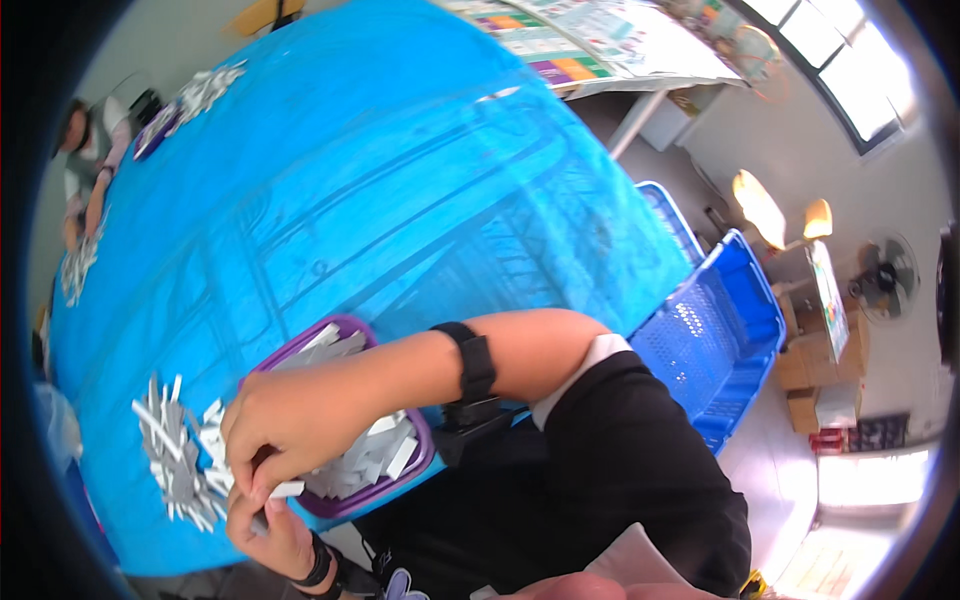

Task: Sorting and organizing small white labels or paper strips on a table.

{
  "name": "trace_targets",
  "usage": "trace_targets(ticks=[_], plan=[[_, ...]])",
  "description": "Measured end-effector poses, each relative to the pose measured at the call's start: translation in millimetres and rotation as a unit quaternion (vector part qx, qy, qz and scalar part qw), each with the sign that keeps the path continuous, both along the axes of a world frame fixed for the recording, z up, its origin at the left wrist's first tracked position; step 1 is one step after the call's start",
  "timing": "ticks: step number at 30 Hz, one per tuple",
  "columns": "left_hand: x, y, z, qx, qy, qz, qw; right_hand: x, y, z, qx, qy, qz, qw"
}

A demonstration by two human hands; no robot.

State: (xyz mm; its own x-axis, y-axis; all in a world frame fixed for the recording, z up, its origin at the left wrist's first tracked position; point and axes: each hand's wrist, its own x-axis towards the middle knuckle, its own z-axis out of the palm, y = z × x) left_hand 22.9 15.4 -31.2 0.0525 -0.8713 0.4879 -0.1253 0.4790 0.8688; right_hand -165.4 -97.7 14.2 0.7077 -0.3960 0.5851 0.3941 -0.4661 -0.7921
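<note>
A large table (400,180) is covered by a blue cloth. Blue plastic crates (720,340) are stacked on the pale floor (770,470) to the right, near cardboard boxes (820,370) and a fan (885,275). Daylight is admitted through windows (850,60) at the upper right.

Small grey strip (285,490) (mostly hidden) between both hands' fingers (262,482).

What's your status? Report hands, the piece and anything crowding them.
Left hand and right hand both pinch one small white strip. Purple tray of strips directly behind. Loose strip pile alongside.
</note>
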Motion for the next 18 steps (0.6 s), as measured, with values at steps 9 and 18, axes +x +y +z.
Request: trace_targets(ticks=[9, 18], plan=[[-45, 3, 25, 0.194, 0.184, -0.048, 0.962, -18, 14, 7, -0.067, 0.064, -0.093, 0.991], [-34, 2, 19, 0.038, 0.048, 0.119, 0.991, -4, 31, 9, -0.14, 0.072, -0.239, 0.958]])
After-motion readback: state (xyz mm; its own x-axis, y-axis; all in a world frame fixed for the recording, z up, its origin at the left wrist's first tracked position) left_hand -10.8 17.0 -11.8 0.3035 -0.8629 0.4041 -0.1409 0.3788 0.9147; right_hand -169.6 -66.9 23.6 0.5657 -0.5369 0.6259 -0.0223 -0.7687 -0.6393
